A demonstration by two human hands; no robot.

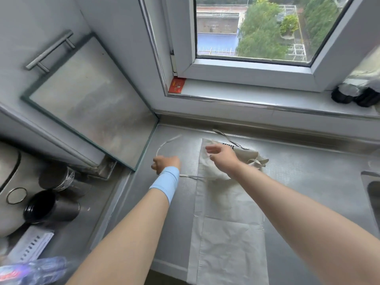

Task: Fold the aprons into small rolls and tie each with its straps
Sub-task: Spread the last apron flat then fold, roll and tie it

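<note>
Grey metal counter — a cream apron lies flat, straps trailing.

Bare forearms, no sleeves; light blue wristband on left wrist; right wrist unadorned.

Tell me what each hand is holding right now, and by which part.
The left hand is closed on the apron's white strap, where its loop meets the fist. The right hand is spread open over the apron, gripping nothing.
</note>
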